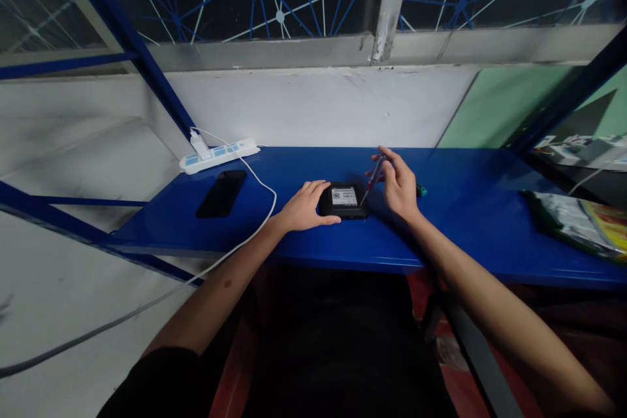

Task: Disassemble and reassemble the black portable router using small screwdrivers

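Observation:
A small black rectangular device (347,211) lies flat on the blue table, a white printed label facing up. My left hand (307,206) grips its left end, thumb along the near edge and fingers at the far edge. In my right hand (399,184) is a slim screwdriver (376,173) with a purplish, see-through handle. It is tilted, and its thin shaft points down to the device's right side; whether the tip sits in a screw is too small to tell. Just right of that hand a small green object (421,190) lies partly hidden.
A black phone (222,194) lies on the table (304,245) at the left. Behind it is a white power strip (220,155) with a plugged-in charger. Its white cable (268,191) runs past my left forearm. A shiny bag (578,222) lies at the right.

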`<state>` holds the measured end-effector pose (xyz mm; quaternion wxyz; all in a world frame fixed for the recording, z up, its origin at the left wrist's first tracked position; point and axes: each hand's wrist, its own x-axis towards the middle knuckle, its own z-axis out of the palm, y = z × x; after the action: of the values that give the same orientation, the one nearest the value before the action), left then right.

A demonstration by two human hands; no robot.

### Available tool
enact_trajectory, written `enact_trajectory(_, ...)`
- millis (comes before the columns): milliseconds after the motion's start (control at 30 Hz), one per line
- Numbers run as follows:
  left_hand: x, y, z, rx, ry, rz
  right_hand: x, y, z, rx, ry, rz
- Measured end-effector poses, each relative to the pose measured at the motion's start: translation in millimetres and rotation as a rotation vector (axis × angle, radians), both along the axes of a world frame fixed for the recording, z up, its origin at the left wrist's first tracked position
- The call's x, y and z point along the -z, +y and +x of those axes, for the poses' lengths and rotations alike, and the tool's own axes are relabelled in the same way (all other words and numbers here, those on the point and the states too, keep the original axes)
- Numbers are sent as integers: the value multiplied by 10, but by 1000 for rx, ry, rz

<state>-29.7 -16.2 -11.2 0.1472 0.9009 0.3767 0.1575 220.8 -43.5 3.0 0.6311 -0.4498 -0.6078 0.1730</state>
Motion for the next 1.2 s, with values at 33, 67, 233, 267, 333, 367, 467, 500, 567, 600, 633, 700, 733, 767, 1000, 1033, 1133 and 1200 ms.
enact_trajectory(33,0,0,-2,1,1,-2,6,7,3,-11,6,-4)
enact_trajectory(67,-1,-1,-3,2,1,-3,10,14,5,-9,3,-3)
enact_trajectory(233,-4,-7,-4,-3,3,-2,0,15,9,130,-81,53)
enact_trajectory(267,-4,-7,-4,-4,3,-2,-6,10,8,144,-89,61)
enact_trajectory(333,-4,-7,-3,-2,1,-1,-15,2,6,122,-74,57)
enact_trajectory(367,-5,-7,-4,-1,-1,-1,-16,2,6,93,-55,44)
enact_trajectory(467,-14,-9,-5,4,-2,-6,-8,14,9,8,5,-8)
enact_trajectory(500,-17,-11,-5,5,-1,-9,-4,20,11,4,6,-16)
enact_trajectory(567,-23,-13,-4,2,2,-12,0,28,15,41,-13,-6)
enact_trajectory(600,-25,-14,-3,-1,4,-14,-2,28,16,71,-28,7)
enact_trajectory(633,-25,-14,-2,-3,5,-14,-6,25,15,99,-42,20)
enact_trajectory(700,-22,-13,-1,-6,5,-12,-18,11,12,119,-52,32)
enact_trajectory(733,-19,-12,0,-5,3,-11,-24,4,9,104,-46,28)
enact_trajectory(767,-16,-11,-1,-3,2,-10,-29,-3,5,74,-35,17)
enact_trajectory(1000,-7,-8,-6,3,-2,-6,-17,2,-6,2,-18,-19)
enact_trajectory(1033,-7,-9,-6,1,1,-6,-13,4,-7,27,-44,-4)
enact_trajectory(1133,-8,-11,-5,-8,6,-3,-5,1,-9,68,-85,27)
enact_trajectory(1200,-9,-12,-4,-6,8,0,-4,-3,-8,61,-77,24)
